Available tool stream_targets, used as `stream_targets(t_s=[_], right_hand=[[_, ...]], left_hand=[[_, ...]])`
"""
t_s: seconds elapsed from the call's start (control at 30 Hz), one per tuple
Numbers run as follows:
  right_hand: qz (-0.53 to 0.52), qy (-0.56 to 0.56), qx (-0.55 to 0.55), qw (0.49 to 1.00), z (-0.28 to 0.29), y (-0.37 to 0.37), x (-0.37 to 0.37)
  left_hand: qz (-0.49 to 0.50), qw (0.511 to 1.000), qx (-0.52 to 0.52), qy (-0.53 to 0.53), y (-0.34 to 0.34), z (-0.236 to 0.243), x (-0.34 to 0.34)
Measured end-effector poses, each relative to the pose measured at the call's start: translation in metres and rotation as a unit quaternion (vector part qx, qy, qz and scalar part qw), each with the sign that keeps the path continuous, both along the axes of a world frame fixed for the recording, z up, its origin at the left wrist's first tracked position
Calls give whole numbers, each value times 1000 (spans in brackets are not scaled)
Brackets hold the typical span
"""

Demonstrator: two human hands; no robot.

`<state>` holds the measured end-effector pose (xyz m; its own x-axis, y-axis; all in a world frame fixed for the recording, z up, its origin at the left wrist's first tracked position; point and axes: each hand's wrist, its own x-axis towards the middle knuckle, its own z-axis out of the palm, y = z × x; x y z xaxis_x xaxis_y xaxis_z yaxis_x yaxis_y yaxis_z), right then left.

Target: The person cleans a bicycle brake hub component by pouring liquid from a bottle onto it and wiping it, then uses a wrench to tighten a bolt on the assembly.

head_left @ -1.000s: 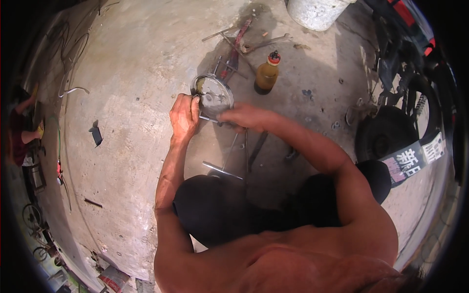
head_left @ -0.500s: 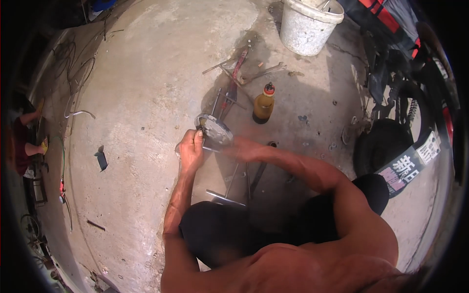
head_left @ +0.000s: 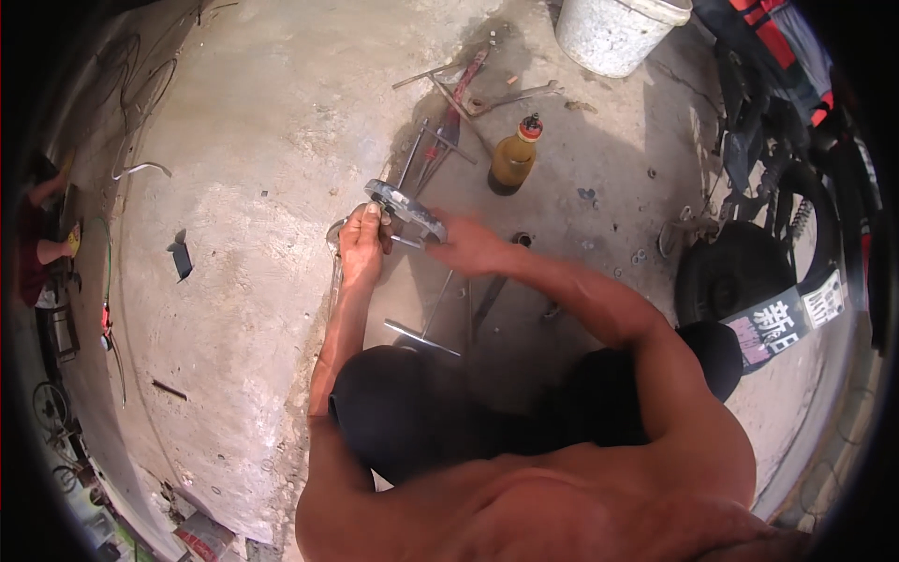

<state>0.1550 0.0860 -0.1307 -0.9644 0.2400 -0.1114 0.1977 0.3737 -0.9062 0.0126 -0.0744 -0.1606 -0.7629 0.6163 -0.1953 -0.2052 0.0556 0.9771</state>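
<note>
Round metal part [head_left: 401, 203]: between both hands, over the concrete floor [head_left: 262, 309], tilted nearly edge-on.
Left hand [head_left: 362, 242]: at the part's near left side, thumb on top, fingers curled, pinching the edge.
Right hand [head_left: 466, 245]: at the right end, blurred; cannot tell whether gripping or only touching.
Left forearm [head_left: 340, 337]: stretched forward, nearly straight.
Right forearm [head_left: 581, 288]: slanting inward from a bent elbow.
Amber bottle [head_left: 513, 161]: upright, beyond and right of the part.
White bucket [head_left: 613, 39]: farther off, toward upper right.
</note>
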Motion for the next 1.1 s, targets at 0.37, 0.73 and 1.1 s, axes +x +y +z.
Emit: stream_targets(t_s=[0.37,0.73,1.1], right_hand=[[-39,41,178,982,-24,-14,0],[61,-247,-259,932,-28,2,-12],[-4,60,146,987,-23,-7,1]], left_hand=[[30,916,151,-370,0,-9,-4],[-18,922,-152,356,-17,-11,-13],[-3,999,22,-44,-11,-14,-4]])
